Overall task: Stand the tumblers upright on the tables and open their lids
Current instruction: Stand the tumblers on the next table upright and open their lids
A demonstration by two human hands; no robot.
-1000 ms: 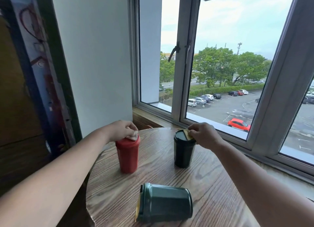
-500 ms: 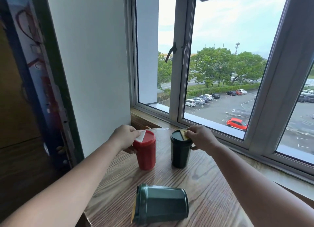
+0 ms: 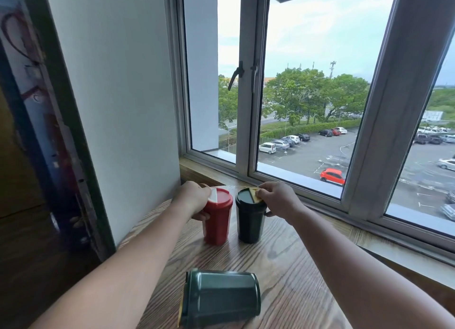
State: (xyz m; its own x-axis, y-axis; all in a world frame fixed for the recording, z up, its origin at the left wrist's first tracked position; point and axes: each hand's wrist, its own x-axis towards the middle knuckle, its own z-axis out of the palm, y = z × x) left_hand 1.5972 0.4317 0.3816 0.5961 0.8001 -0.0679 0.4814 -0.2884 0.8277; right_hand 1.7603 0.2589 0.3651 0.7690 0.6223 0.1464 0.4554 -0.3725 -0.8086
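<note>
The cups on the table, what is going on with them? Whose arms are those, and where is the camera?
The camera sits on a person's head and looks forward and down, so the two bare arms you see are that person's own. There is no machine here, only hands.

On the round wooden table by the big window stand two tall plastic tumblers, close together but not quite touching. The left hand grips the red tumbler and touches the white flap on its lid. The right hand pinches the yellowish flap on the lid of the dark green tumbler.

Nearer to the camera, a third tumbler, the wide grey-green one, lies on its side with its lid pointing left. Nobody is touching it.
</note>
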